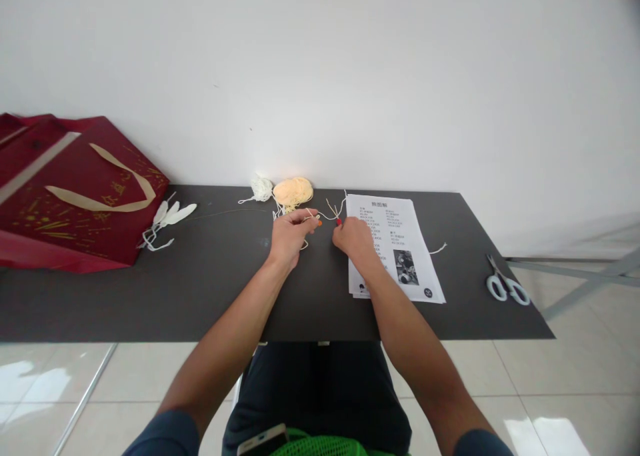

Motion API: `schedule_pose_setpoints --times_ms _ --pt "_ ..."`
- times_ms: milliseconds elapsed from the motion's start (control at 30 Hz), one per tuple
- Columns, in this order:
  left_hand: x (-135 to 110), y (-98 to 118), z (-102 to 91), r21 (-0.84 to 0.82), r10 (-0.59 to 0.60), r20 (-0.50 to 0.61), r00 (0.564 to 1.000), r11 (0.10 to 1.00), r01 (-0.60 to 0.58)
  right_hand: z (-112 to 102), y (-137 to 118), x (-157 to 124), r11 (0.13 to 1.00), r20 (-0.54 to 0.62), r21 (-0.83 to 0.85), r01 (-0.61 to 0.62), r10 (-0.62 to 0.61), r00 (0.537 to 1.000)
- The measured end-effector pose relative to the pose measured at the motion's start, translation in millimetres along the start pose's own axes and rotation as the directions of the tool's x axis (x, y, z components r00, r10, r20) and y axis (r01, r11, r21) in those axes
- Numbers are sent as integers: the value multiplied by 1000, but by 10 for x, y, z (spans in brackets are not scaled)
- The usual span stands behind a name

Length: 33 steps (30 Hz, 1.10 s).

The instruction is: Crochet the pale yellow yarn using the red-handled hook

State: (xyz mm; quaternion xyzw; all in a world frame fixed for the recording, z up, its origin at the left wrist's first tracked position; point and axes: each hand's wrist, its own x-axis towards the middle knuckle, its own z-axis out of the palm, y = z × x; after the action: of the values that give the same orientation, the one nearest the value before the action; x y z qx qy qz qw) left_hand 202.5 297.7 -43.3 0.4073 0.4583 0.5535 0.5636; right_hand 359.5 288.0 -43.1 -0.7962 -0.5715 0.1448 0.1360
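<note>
The left hand (293, 235) and the right hand (356, 237) rest on the dark bench (210, 276), close together but apart. The fingers (307, 217) of the left hand are closed in a pinch on a pale yarn strand (329, 214). An orange spot shows at their tips; its nature cannot be determined. The fingers (346, 229) of the right hand are closed on the same strand, with a small red spot at their tips. The strand spans the short gap between the two sets of fingers and rises in loose ends just beyond them. The peach yarn ball (293, 191) lies just beyond the left fingers, near the wall, with a white yarn bundle (262, 188) just beside it on its left. A printed sheet (400, 243) lies directly under and to the right of the right fingers. A short loose thread (439, 248) lies at the far edge of that sheet. White-handled scissors (507, 287) lie well to the right of the right fingers, near the bench edge. White cord pieces (169, 217) and a red gift bag (75, 196) lie well to the left of the left fingers.
</note>
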Motion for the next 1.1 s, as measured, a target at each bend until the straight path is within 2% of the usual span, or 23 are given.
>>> schedule_pose_setpoints --times_ms 133,167,233,300,367,467,600,733,1000,1100 --pt "36 89 51 -23 -12 5 1000 1000 12 -193 40 -90 979 -75 131 155 -146 986" --pt "46 113 71 -32 -19 18 1000 999 19 -233 44 -117 933 -115 268 239 -216 970" --pt "58 150 111 -73 -43 53 998 996 47 -284 44 -166 784 -145 523 333 -303 942" --pt "56 166 142 -83 -52 85 995 995 60 -297 35 -206 699 -158 607 377 -359 920" --pt "42 161 157 -143 -67 135 989 986 86 -293 23 -235 684 -145 598 417 -419 896" --pt "12 139 145 -207 -63 179 982 973 100 -293 8 -273 715 -149 532 454 -448 881" --pt "-8 124 96 -170 -2 175 984 985 32 -322 -28 -338 784 -211 380 491 -444 871" --pt "-13 128 67 -146 33 170 985 989 -8 -340 -79 -400 818 -223 292 496 -446 867" --pt "-41 123 65 -152 55 211 976 988 -23 -340 -125 -458 809 -272 264 526 -460 845" --pt "-45 121 64 -159 49 203 978 987 -16 -346 -135 -452 780 -277 379 498 -418 865"
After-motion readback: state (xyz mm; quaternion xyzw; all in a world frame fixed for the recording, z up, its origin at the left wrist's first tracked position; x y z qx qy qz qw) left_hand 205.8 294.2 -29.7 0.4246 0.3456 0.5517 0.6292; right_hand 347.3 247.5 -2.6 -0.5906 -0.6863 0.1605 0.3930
